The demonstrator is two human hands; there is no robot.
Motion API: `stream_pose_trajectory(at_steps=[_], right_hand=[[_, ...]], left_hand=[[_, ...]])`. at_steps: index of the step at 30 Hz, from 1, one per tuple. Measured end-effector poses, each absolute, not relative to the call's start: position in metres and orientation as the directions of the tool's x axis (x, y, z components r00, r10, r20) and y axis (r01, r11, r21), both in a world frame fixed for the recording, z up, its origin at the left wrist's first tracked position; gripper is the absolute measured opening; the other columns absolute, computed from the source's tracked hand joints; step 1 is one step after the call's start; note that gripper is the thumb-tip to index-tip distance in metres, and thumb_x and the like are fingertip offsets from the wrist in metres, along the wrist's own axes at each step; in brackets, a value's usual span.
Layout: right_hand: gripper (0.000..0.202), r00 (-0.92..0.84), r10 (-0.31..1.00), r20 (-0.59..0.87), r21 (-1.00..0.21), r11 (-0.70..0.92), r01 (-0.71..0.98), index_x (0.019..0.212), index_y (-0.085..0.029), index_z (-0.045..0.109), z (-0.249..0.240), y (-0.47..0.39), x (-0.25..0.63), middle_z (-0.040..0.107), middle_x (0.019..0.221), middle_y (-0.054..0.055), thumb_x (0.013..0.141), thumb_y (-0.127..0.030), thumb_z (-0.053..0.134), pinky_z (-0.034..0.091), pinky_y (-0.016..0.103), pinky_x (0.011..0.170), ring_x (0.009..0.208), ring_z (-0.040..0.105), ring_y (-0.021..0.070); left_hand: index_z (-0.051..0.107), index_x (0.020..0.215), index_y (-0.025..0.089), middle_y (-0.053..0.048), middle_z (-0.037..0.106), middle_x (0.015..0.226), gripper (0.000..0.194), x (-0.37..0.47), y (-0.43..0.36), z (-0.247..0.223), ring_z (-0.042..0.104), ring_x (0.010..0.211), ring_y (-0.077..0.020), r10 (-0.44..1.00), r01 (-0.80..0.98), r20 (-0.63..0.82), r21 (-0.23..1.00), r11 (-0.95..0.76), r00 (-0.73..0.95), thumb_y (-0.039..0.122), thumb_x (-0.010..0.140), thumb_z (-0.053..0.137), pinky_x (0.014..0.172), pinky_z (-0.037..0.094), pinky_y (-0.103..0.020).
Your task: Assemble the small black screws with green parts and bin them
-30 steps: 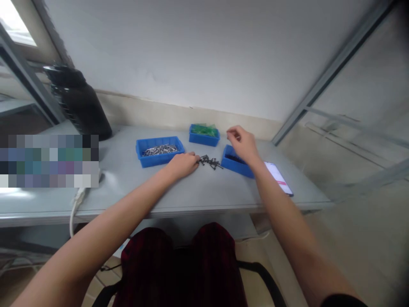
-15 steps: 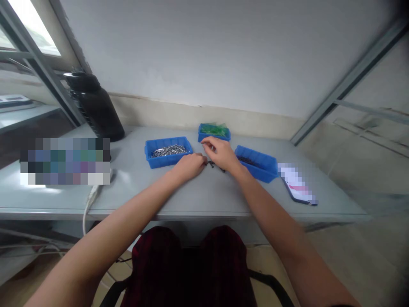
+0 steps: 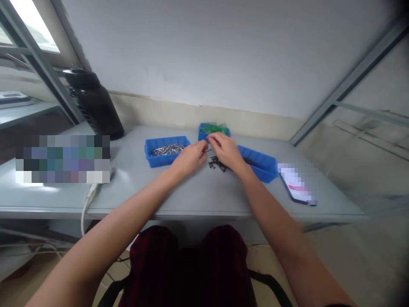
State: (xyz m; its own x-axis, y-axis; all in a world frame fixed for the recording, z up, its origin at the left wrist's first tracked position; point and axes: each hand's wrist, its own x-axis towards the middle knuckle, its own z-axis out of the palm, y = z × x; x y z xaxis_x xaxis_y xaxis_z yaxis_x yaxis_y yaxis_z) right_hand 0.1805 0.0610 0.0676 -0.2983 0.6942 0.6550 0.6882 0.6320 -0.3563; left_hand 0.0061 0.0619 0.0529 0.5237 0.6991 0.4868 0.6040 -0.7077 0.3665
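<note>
Both hands meet over the middle of the desk, close in front of a small blue bin of green plastic pieces (image 3: pixel 213 128). My left hand (image 3: pixel 191 155) has its fingers closed, with a dark screw (image 3: pixel 208 150) showing at the fingertips. My right hand (image 3: pixel 224 148) is pinched, its fingertips beside the left ones; what it holds is too small to name. Under the right hand lies a pile of dark screws (image 3: pixel 217 163). A blue bin of silver screws (image 3: pixel 167 149) stands beside the left hand, and a blue bin of dark screws (image 3: pixel 260 163) is partly behind the right wrist.
A tall black bottle (image 3: pixel 96 104) stands at the back left. A blurred-out object (image 3: pixel 64 157) with a white cable (image 3: pixel 90 195) is on the left. A phone (image 3: pixel 295 185) lies at the right. The desk's front edge (image 3: pixel 204 214) runs below the forearms.
My left hand has lifted slightly up and away from the desk. My right hand has shifted a little up and right. More of the dark screw pile now shows.
</note>
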Motion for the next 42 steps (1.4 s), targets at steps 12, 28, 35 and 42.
stream_pose_trajectory(at_steps=[12,28,35,42], right_hand=[[0.022,-0.373,0.729,0.574,-0.365,0.636,0.68,0.102,-0.021,0.065,0.066,0.06,0.18,0.071,0.107,0.008,0.096,-0.024,0.044,0.046,0.035,0.089,0.098,0.064,0.0221],[0.021,-0.37,0.737,0.566,-0.356,0.623,0.696,0.104,-0.02,0.065,0.065,0.061,0.182,0.071,0.103,0.007,0.098,-0.026,0.046,0.045,0.033,0.084,0.092,0.064,0.0213],[0.021,-0.428,0.745,0.512,-0.307,0.624,0.718,0.098,-0.021,0.065,0.061,0.064,0.182,0.069,0.096,0.006,0.098,-0.025,0.044,0.043,0.031,0.078,0.088,0.062,0.0208],[0.022,-0.443,0.749,0.492,-0.308,0.626,0.716,0.095,-0.021,0.064,0.061,0.064,0.182,0.068,0.091,0.005,0.099,-0.027,0.043,0.042,0.031,0.075,0.084,0.061,0.0204]], left_hand=[[0.057,0.113,0.017,-0.006,0.069,0.103,0.025,-0.003,0.071,0.056,0.064,0.085,-0.0155,0.715,0.547,0.586,0.48,-0.686,0.381,0.014,0.089,0.052,0.082,0.049,-0.028],[0.067,0.106,0.017,-0.007,0.072,0.096,0.021,-0.005,0.069,0.061,0.065,0.084,-0.0175,0.723,0.621,0.594,0.429,-0.656,0.353,0.025,0.095,0.053,0.081,0.049,-0.029],[0.068,0.105,0.018,-0.006,0.072,0.093,0.021,-0.004,0.069,0.061,0.065,0.084,-0.0178,0.728,0.63,0.577,0.419,-0.654,0.372,0.027,0.095,0.052,0.08,0.049,-0.029],[0.069,0.107,0.018,-0.007,0.073,0.094,0.022,-0.004,0.07,0.06,0.066,0.085,-0.0182,0.735,0.625,0.566,0.431,-0.651,0.375,0.026,0.094,0.053,0.081,0.05,-0.029]])
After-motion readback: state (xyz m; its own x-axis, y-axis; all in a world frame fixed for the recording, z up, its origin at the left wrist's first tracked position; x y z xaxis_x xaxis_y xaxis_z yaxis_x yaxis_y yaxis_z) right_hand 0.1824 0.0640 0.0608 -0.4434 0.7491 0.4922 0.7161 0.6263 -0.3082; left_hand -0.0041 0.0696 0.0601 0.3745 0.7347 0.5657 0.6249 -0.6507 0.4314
